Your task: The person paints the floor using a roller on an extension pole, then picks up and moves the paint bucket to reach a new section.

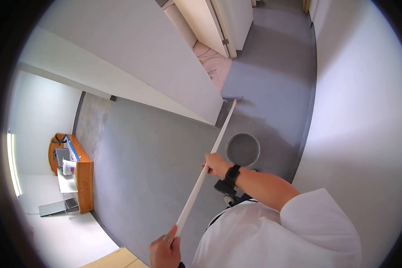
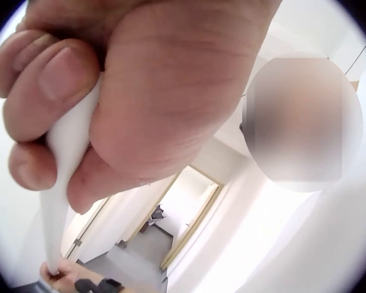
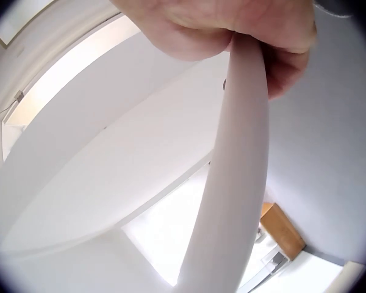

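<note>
A paint roller [image 1: 232, 97] on a long white pole [image 1: 193, 195] rests on the grey floor by the wall corner and doorway. Lower down the pole, near its near end, my left hand [image 1: 164, 251] grips it; the left wrist view shows the fingers [image 2: 67, 73] and thumb wrapped round it. My right hand [image 1: 216, 165], with a black band at the wrist, holds the pole farther up toward the roller. In the right wrist view, that hand [image 3: 232, 27] curls round the pole's top part. A round bucket [image 1: 242, 149] of grey paint stands just beyond the right hand.
A white wall [image 1: 353, 120] runs along the right, and a wall corner [image 1: 216, 118] juts in at the left of the roller. Beyond it is an open door [image 1: 205, 27] over a pinkish floor [image 1: 213, 67]. A wooden desk [image 1: 85, 183] with things on it stands far left.
</note>
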A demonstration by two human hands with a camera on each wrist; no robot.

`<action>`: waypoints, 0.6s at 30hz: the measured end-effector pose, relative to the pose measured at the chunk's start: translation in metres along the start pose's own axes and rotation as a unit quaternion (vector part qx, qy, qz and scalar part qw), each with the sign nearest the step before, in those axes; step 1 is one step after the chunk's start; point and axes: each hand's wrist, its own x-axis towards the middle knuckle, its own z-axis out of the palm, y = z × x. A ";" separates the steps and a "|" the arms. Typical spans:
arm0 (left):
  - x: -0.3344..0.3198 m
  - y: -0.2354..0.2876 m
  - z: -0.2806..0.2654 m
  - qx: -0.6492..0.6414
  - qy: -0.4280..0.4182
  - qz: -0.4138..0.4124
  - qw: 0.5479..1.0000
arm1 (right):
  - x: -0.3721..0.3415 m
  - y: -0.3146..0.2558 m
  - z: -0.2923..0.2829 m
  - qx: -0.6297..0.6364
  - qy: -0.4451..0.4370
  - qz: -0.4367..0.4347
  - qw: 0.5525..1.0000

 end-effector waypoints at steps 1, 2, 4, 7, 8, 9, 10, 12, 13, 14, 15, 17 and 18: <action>-0.007 -0.003 -0.008 -0.002 0.003 0.032 0.999 | -0.013 0.007 0.005 0.000 0.001 0.016 1.000; -0.016 -0.002 -0.015 -0.002 0.002 0.031 1.000 | -0.024 0.013 0.009 0.000 0.001 0.017 1.000; -0.030 0.003 -0.030 -0.034 -0.034 -0.039 0.998 | -0.035 0.029 0.015 0.000 0.009 0.044 0.999; -0.030 -0.020 -0.013 -0.031 0.005 0.014 0.999 | -0.019 0.054 0.012 -0.024 0.057 0.054 0.997; -0.029 -0.028 -0.009 -0.028 0.014 0.036 0.999 | -0.006 0.058 0.009 -0.025 0.056 0.054 0.997; -0.025 -0.030 -0.006 -0.028 0.014 0.036 0.999 | 0.014 0.065 0.001 -0.093 -0.006 -0.016 0.995; -0.018 -0.026 -0.005 -0.016 -0.003 0.013 1.000 | 0.017 0.064 0.001 -0.129 -0.038 -0.050 0.990; -0.014 -0.023 -0.004 -0.004 -0.020 -0.010 1.000 | 0.017 0.051 0.006 -0.105 -0.005 -0.035 0.994; -0.015 -0.024 -0.004 -0.007 -0.019 -0.024 0.999 | 0.013 0.046 0.011 -0.048 0.059 0.015 0.997; -0.017 -0.025 -0.004 -0.010 -0.019 -0.038 0.999 | 0.006 0.048 0.015 -0.049 0.058 0.015 0.997; -0.023 -0.029 -0.007 -0.011 -0.019 -0.038 0.999 | 0.001 0.051 0.017 -0.049 0.054 0.014 0.997; -0.043 -0.037 -0.020 -0.074 -0.002 0.000 0.997 | -0.011 0.061 0.022 -0.049 0.050 0.012 0.997; -0.052 -0.040 -0.024 -0.074 -0.002 0.000 0.997 | -0.020 0.072 0.025 -0.056 0.017 0.009 0.998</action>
